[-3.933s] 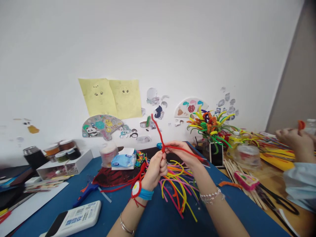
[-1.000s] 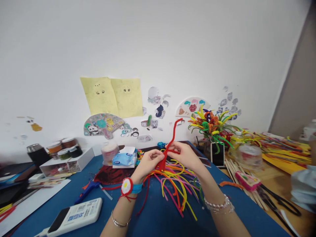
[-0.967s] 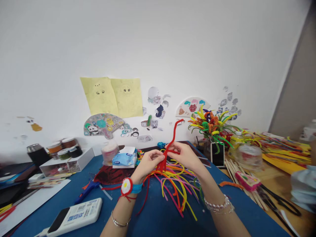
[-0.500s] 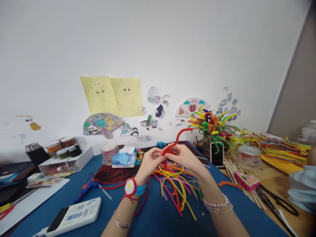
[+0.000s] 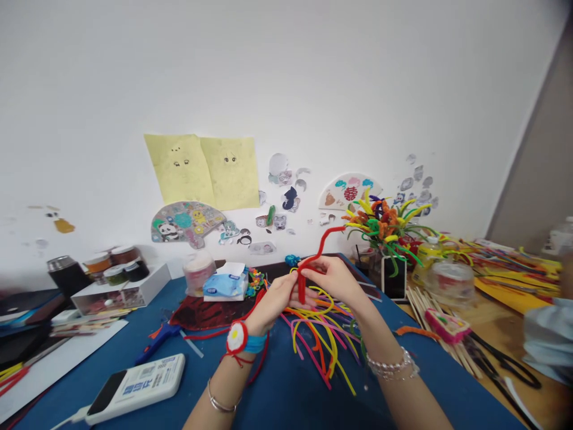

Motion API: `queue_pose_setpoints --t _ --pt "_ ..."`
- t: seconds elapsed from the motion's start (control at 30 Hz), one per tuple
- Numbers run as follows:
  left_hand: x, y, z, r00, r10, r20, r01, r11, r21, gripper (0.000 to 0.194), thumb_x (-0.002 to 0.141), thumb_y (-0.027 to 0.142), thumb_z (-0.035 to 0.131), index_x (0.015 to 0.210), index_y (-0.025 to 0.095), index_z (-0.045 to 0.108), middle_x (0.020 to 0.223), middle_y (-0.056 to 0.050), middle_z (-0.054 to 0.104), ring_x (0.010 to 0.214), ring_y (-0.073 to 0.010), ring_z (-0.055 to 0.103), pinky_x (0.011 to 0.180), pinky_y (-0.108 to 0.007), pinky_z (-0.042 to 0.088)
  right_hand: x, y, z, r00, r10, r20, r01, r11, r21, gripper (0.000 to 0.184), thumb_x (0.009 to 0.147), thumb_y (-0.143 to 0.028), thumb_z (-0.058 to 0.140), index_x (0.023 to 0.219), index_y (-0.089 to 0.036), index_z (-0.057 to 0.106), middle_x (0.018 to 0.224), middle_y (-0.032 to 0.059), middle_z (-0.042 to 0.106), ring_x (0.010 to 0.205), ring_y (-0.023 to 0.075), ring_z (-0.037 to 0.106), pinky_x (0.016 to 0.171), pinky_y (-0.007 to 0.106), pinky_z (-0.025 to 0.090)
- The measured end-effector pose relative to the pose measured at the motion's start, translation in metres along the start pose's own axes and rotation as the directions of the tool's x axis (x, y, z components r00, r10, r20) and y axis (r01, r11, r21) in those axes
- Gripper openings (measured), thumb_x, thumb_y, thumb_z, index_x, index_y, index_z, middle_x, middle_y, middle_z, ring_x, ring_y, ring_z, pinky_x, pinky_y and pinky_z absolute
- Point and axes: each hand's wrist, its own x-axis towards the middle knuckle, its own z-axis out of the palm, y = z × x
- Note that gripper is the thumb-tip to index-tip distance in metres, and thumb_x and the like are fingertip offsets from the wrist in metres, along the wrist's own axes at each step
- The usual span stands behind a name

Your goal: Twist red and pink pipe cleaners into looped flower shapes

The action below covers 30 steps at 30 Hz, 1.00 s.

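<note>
Red fuzzy stem (image 5: 301, 290); crooked, slender

Bare L hand (image 5: 280, 294) & R hand (image 5: 333, 276), forearms (image 5: 233, 381) uncovered too, as far up as I can see from here. L side's the busier one: bright blue band (image 5: 256, 344) at the wrist, fairly wide, & right next to it a round badge (image 5: 236, 337), white w/ yellow ctr & red rim, bit like a fried egg. Thin red cord (image 5: 236, 358) there too, w/ loose ends. Further up same arm, slim silver-col. bangle (image 5: 213, 403). R wrist has pale, shiny beaded bracelets (image 5: 390, 368), strands close tog., approx. silvery w/ a pinkish tint.
</note>
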Motion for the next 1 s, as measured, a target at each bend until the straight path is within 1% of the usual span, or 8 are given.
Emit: queue_pose_setpoints --t 0.1,0.3,0.43,0.5,0.6,0.77,0.87,1.0 --pt "-0.001 -0.002 0.002 0.995 -0.051 0.086 0.051 0.999 -0.006 0.042 0.080 0.048 0.043 0.102 0.013 0.051 0.070 -0.006 0.062 0.058 -0.0141 0.058 0.058 -0.028 0.046 0.001 0.004 -0.003 0.999 0.032 0.029 -0.034 0.998 0.051 0.021 0.072 -0.027 0.057 0.088 -0.015 0.064 0.085 0.0067 0.067 0.076 0.0171 0.062 0.070 0.027 0.048" --pt "-0.001 -0.004 0.000 0.982 0.039 0.184 -0.054 0.996 0.077 0.036 0.082 0.042 0.041 0.095 0.011 0.052 0.055 0.005 0.041 0.042 -0.0043 0.041 0.045 -0.018 0.033 0.000 0.000 -0.013 0.970 0.054 0.235 -0.099 0.978 0.182 0.025 0.072 -0.034 0.059 0.082 -0.012 0.065 0.060 0.0012 0.061 0.057 0.0110 0.054 0.058 0.023 0.042" --pt "-0.006 0.001 0.005 0.957 0.069 0.282 -0.107 0.987 0.123 0.037 0.084 0.043 0.037 0.096 0.011 0.051 0.055 0.007 0.032 0.041 -0.0029 0.028 0.043 -0.018 0.030 0.003 0.008 -0.015 0.963 0.118 0.243 -0.196 0.924 0.328 0.028 0.068 -0.036 0.064 0.079 -0.010 0.064 0.049 -0.0031 0.051 0.042 0.0045 0.037 0.041 0.018 0.027" --pt "-0.009 0.004 0.007 0.946 0.057 0.320 -0.144 0.956 0.256 0.037 0.084 0.042 0.035 0.095 0.011 0.052 0.053 0.006 0.036 0.042 -0.0043 0.033 0.045 -0.019 0.033 0.006 0.015 -0.012 0.949 0.116 0.293 -0.236 0.879 0.415 0.028 0.067 -0.036 0.065 0.078 -0.011 0.063 0.050 -0.0035 0.050 0.039 0.0026 0.029 0.038 0.018 0.020" --pt "-0.012 0.007 0.007 0.961 0.029 0.277 -0.162 0.866 0.473 0.035 0.086 0.041 0.032 0.086 0.012 0.052 0.055 0.003 0.049 0.045 -0.0071 0.045 0.049 -0.020 0.037 0.010 0.026 -0.005 0.944 0.097 0.314 -0.251 0.831 0.497 0.026 0.065 -0.034 0.067 0.076 -0.011 0.061 0.057 -0.0014 0.054 0.040 0.0017 0.027 0.038 0.019 0.016" --pt "-0.014 0.006 0.005 0.935 -0.082 0.345 -0.148 0.794 0.590 0.036 0.086 0.041 0.029 0.084 0.014 0.053 0.059 0.000 0.060 0.053 -0.0103 0.054 0.054 -0.021 0.041 0.013 0.032 0.002 0.919 0.085 0.385 -0.322 0.726 0.608 0.022 0.065 -0.034 0.067 0.072 -0.014 0.059 0.044 -0.0095 0.033 0.037 0.0014 0.015 0.038 0.019 0.012" --pt "-0.014 0.006 -0.004 0.929 -0.113 0.353 -0.146 0.763 0.629 0.038 0.085 0.044 0.030 0.085 0.014 0.054 0.056 0.000 0.059 0.052 -0.0110 0.055 0.056 -0.022 0.042 0.013 0.029 0.001 0.937 0.124 0.325 -0.290 0.795 0.533 0.025 0.063 -0.035 0.068 0.073 -0.013 0.061 0.045 -0.0080 0.039 0.037 0.0017 0.019 0.037 0.019 0.014" --pt "-0.013 0.008 -0.021 0.916 -0.108 0.386 -0.112 0.856 0.505 0.034 0.083 0.044 0.038 0.093 0.015 0.053 0.079 -0.005 0.063 0.071 -0.0128 0.058 0.066 -0.024 0.045 0.012 0.024 -0.003 0.970 0.182 0.164 -0.230 0.905 0.358 0.030 0.062 -0.037 0.068 0.079 -0.012 0.065 0.050 -0.0037 0.052 0.039 0.0031 0.030 0.038 0.019 0.021"
